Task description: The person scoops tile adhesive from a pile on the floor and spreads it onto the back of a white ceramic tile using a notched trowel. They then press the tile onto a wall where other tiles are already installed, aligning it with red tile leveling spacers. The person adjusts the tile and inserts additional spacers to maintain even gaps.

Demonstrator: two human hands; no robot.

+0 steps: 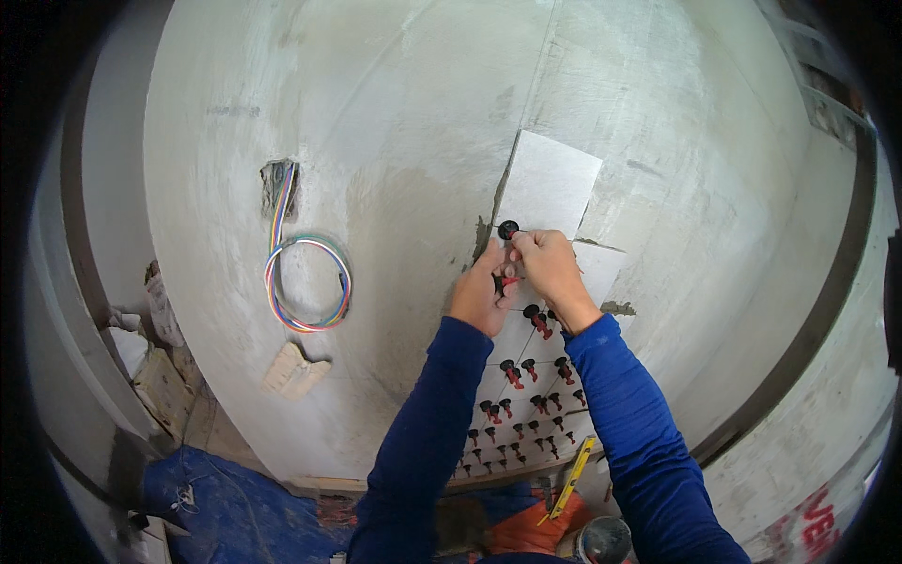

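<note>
At a wall tile joint, my right hand (552,274) pinches a red-and-black tile leveling clip (508,229) with a round black cap set against the tiles. Just left of it, my left hand (482,293) is curled around another leveling clip (507,280), of which mostly the red end shows. Above both hands stands a white wall tile (550,183), its left edge bordered by grey adhesive. Below them, several more leveling clips (511,373) stick out in rows along the joints of the lower tiles. My hands hide part of the tiles behind them.
Left on the bare plaster, coiled coloured wires (310,282) hang from a wall box hole (280,188). A beige patch (296,369) is below. Near the floor are a yellow spirit level (571,479), a bucket (604,540) and a blue sheet (244,503).
</note>
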